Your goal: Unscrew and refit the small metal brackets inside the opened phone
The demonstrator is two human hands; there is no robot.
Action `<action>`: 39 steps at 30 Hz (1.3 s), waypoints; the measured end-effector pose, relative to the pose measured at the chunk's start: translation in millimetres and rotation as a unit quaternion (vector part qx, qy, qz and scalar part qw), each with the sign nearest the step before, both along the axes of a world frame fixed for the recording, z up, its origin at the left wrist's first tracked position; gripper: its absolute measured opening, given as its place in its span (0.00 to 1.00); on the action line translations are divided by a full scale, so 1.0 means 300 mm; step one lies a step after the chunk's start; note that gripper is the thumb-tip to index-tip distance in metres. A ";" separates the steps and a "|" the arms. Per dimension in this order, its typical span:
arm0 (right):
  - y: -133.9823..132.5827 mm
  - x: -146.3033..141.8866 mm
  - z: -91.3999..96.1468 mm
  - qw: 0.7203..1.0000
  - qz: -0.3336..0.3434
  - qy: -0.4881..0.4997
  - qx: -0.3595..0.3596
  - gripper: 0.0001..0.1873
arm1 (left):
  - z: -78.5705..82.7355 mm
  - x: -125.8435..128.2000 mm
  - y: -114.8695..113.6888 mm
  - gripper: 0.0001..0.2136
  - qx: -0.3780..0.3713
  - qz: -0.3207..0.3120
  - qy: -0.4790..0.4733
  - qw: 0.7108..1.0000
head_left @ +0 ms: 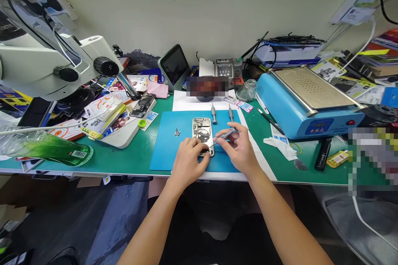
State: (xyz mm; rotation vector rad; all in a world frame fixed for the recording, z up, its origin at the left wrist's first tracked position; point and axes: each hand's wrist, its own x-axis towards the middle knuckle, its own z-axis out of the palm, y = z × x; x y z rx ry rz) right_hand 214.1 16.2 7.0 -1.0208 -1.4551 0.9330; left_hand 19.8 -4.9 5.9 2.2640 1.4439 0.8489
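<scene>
An opened phone housing (pixel 202 125) with its inner parts exposed lies on the blue mat (pixel 168 149). My left hand (pixel 189 159) rests over its lower left side, fingers bent and closed on the phone. A grey precision screwdriver (pixel 230 133) is pinched in my right hand (pixel 241 149), slanting toward the phone's lower right edge. Its tip is too small to make out. Beyond the phone are two more precision screwdrivers, one (pixel 214 114) near its top and another (pixel 230 113) farther right. A few tiny metal parts (pixel 177 131) lie left of the phone.
A microscope (pixel 90 62) stands at the left, near a green bottle (pixel 66 149). To the right sits a blue heating plate machine (pixel 280 107). A glass jar (pixel 248 90) and a soldering station (pixel 224 68) are at the back. White tissue (pixel 281 148) lies by the machine.
</scene>
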 end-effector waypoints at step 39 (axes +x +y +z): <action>-0.014 -0.069 0.015 0.990 -0.021 0.120 -0.071 0.29 | 0.001 -0.015 -0.002 0.04 0.003 0.001 -0.062 0.998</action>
